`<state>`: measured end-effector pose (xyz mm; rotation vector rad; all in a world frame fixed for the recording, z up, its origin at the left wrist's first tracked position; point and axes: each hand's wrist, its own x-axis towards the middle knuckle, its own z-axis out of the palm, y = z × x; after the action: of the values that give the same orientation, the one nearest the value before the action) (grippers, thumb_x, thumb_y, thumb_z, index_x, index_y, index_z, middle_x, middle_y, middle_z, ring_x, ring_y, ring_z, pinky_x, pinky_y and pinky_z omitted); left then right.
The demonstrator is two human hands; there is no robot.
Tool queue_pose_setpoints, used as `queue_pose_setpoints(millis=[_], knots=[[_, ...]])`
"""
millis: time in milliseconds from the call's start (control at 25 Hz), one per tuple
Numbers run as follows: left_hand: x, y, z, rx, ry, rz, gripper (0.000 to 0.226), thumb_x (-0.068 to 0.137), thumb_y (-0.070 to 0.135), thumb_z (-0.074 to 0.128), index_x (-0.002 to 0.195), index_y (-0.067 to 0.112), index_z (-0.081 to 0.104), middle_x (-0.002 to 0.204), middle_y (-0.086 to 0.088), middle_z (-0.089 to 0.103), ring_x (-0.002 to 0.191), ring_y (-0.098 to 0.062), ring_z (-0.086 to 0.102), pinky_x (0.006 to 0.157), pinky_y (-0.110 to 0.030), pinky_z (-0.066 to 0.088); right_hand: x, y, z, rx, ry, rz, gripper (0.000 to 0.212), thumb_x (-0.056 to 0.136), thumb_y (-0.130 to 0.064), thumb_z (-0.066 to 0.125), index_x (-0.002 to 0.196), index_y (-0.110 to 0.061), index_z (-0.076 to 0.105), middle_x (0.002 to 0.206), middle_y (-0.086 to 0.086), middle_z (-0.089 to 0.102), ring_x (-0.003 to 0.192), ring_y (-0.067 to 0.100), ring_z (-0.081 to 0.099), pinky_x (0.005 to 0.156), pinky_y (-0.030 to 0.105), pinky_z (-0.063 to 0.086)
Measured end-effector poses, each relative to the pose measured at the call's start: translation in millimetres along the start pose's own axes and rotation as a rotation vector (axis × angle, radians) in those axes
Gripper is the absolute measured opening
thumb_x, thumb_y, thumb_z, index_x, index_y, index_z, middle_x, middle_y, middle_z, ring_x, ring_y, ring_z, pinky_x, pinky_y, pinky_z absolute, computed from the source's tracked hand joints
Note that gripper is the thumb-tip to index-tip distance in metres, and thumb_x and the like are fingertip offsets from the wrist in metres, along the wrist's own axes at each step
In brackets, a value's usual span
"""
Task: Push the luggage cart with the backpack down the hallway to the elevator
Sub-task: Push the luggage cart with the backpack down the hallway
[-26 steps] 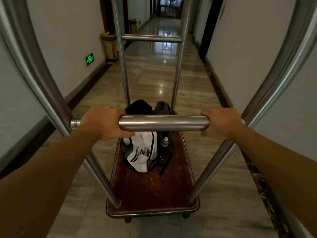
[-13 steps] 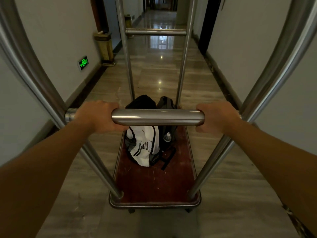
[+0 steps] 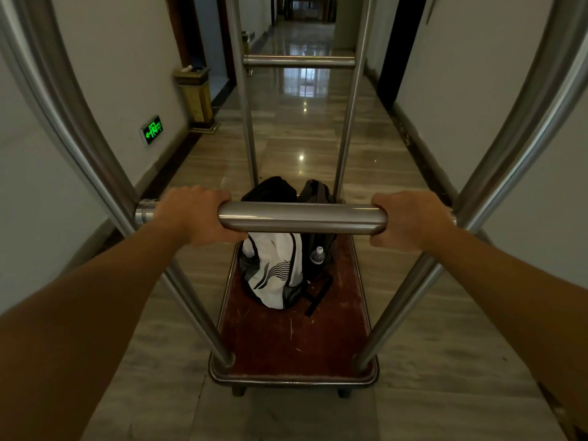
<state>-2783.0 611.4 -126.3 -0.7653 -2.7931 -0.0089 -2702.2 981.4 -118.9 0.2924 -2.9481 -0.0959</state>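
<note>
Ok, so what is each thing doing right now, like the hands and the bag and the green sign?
Left hand: closed around the handle bar.
Right hand: closed around the handle bar.
Handle bar: held at both ends.
Backpack: upright on the cart's red deck.
Water bottle: tucked in the backpack's side pocket, capped.
Luggage cart: standing on the hallway floor.
Exit sign: lit green.

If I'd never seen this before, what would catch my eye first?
Two bare hands, left and right, grip a shiny steel handle bar in the foreground. Below it, a white and black backpack sits on the cart's red deck. A green exit sign glows low on the left wall.
</note>
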Motion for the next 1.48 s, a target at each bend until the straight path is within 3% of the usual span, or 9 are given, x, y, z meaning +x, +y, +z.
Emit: queue_pose_setpoints(millis=[120,400,760,880,1000,1160,1280,1480], knots=[[54.3,-16.4,12.5,-0.005,-0.012,-0.004,0.058,0.051,0.093,0.041,0.076,0.041,0.045,0.065,0.013,0.050,0.057,-0.014,0.046,0.057,-0.030,0.035,52.7,22.4,6.9,0.008,-0.025,0.042,0.036,0.051,-0.064,0.050,0.076,-0.041,0.040,0.059,-0.018,0.043,0.053,0.010,0.044,0.051,0.030,0.032],[174.7,-59.6,43.7,-0.009,0.029,0.063,0.056,0.052,0.094,0.039,0.067,0.040,0.040,0.058,0.014,0.046,0.052,-0.016,0.045,0.052,-0.029,0.033,166.1,67.0,29.1,0.034,-0.050,0.099,0.040,0.051,-0.063,0.050,0.080,-0.036,0.052,0.063,-0.013,0.053,0.057,0.016,0.053,0.055,0.032,0.046],[343.1,-151.9,92.2,-0.034,-0.003,0.098,0.055,0.056,0.093,0.045,0.073,0.040,0.046,0.060,0.018,0.043,0.053,-0.006,0.043,0.052,-0.029,0.031,341.1,105.2,61.2,-0.017,-0.040,0.159,0.036,0.057,-0.052,0.072,0.080,-0.040,0.047,0.060,-0.021,0.042,0.052,-0.005,0.033,0.049,0.021,0.023],[399.8,-183.7,106.5,-0.048,-0.012,0.103,0.055,0.056,0.090,0.045,0.075,0.039,0.048,0.063,0.016,0.049,0.055,-0.009,0.048,0.054,-0.030,0.035,401.3,118.7,73.0,-0.026,-0.040,0.188,0.035,0.058,-0.056,0.068,0.083,-0.040,0.049,0.064,-0.016,0.049,0.052,-0.001,0.039,0.052,0.023,0.027],[454.7,-209.5,120.3,-0.067,-0.026,0.089,0.055,0.055,0.089,0.045,0.076,0.039,0.049,0.064,0.015,0.053,0.055,-0.009,0.050,0.055,-0.030,0.037,456.9,135.1,87.3,-0.036,-0.020,0.195,0.038,0.056,-0.062,0.056,0.085,-0.038,0.051,0.067,-0.011,0.055,0.056,0.014,0.051,0.057,0.030,0.042],[519.8,-232.0,136.4,-0.058,-0.010,0.068,0.052,0.052,0.089,0.044,0.073,0.042,0.044,0.060,0.019,0.046,0.054,-0.007,0.045,0.055,-0.029,0.032,520.7,164.8,103.7,-0.065,0.035,0.141,0.041,0.058,-0.062,0.053,0.086,-0.033,0.054,0.061,-0.007,0.055,0.051,0.020,0.053,0.056,0.034,0.048],[571.0,-239.2,147.7,-0.073,-0.040,0.035,0.051,0.050,0.088,0.046,0.072,0.042,0.046,0.061,0.019,0.048,0.056,-0.005,0.045,0.057,-0.030,0.032,567.2,194.6,114.3,-0.063,0.053,0.115,0.041,0.058,-0.063,0.052,0.086,-0.033,0.054,0.062,-0.006,0.058,0.052,0.021,0.053,0.055,0.034,0.048],[669.4,-235.7,172.3,-0.029,-0.004,0.024,0.059,0.052,0.089,0.045,0.082,0.039,0.055,0.069,0.014,0.060,0.059,-0.010,0.048,0.059,-0.030,0.033,645.8,265.9,132.0,-0.043,0.071,0.098,0.042,0.055,-0.068,0.047,0.082,-0.036,0.053,0.060,-0.014,0.045,0.051,0.015,0.045,0.053,0.031,0.040]])
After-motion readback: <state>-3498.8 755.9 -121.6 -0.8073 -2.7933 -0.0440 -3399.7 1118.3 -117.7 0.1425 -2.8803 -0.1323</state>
